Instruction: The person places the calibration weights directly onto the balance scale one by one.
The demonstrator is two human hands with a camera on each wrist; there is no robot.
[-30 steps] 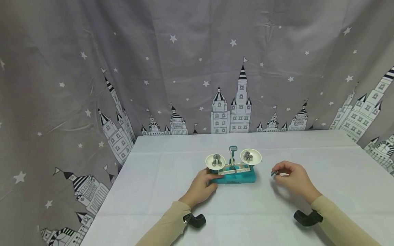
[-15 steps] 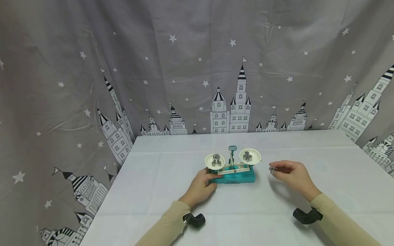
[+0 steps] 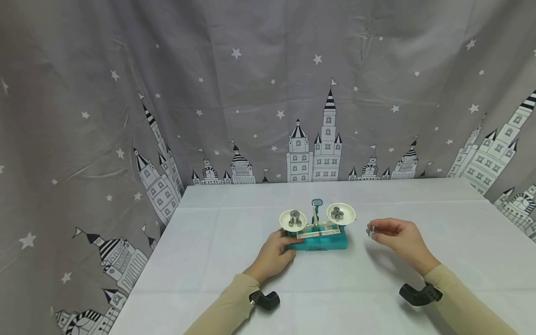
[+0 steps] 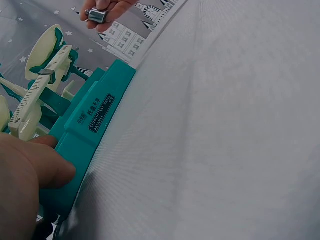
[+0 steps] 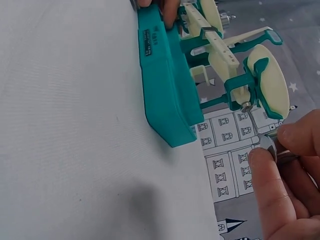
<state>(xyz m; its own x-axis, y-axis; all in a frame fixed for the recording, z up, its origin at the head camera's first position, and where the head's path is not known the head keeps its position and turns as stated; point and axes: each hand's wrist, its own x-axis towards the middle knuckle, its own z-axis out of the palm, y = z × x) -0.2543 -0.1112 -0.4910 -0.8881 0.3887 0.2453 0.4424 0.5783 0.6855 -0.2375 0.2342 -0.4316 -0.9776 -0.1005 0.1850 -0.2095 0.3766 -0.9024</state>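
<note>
A green balance scale [image 3: 320, 244] stands on the table, its beam slanting up toward the right. Cylindrical metal weights [image 3: 295, 216] sit in its left cream pan [image 3: 284, 217], and more weights [image 3: 337, 213] lie in the right pan [image 3: 349, 212]. My left hand [image 3: 271, 258] grips the left end of the base, its thumb [image 4: 57, 172] along the front side in the left wrist view. Right of the scale, my right hand [image 3: 399, 242] pinches a small shiny weight [image 3: 372, 231] between thumb and fingers, above the table. That weight [image 5: 268, 145] is partly covered by fingers in the right wrist view.
A white cloth covers the table [image 3: 335, 293]. Behind it hangs a grey curtain [image 3: 259, 107] printed with castles and stars. A black wrist-camera mount [image 3: 264, 300] is on the left wrist, and another mount [image 3: 420, 295] is on the right.
The weight in my right hand has turned between the fingertips, and that hand has shifted very slightly left. My left hand and the scale stay in place.
</note>
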